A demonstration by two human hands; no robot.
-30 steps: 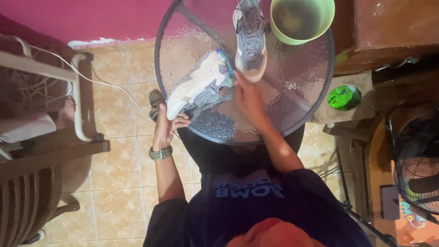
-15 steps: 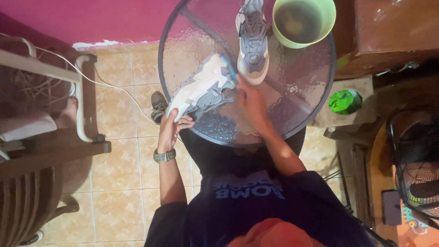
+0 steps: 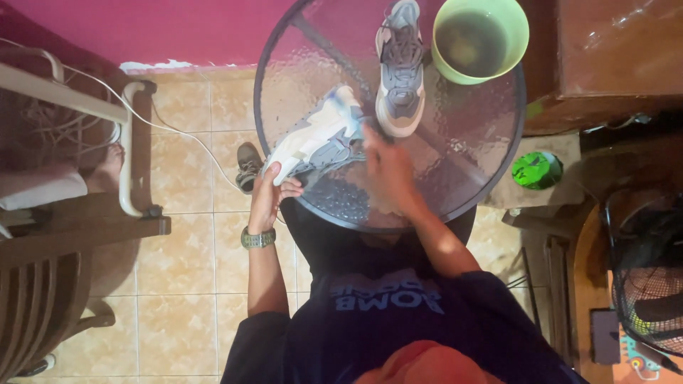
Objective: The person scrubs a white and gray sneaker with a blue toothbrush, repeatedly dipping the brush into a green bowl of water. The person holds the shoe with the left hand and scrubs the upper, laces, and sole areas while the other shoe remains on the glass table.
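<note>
A white and grey sneaker (image 3: 316, 135) lies tilted on the near left part of a round glass table (image 3: 469, 163). My left hand (image 3: 269, 195), with a watch on the wrist, grips its lower end at the table's edge. My right hand (image 3: 388, 174) is blurred and rests against the sneaker's other end; I cannot tell whether it holds anything. A second grey sneaker (image 3: 400, 71) lies flat on the table further back. Beside it stands a green bowl (image 3: 518, 32) of dark liquid.
A brown shoe (image 3: 249, 163) lies on the tiled floor under the table's left edge. A wooden chair (image 3: 78, 227), a white cable (image 3: 178, 135) and another person's foot (image 3: 107, 167) are at left. A green round object (image 3: 537, 171), a fan (image 3: 647, 277) and a wooden cabinet (image 3: 612, 64) stand at right.
My right hand has shifted a little along the white sneaker and is blurred by motion. My left hand keeps its grip on the sneaker's end.
</note>
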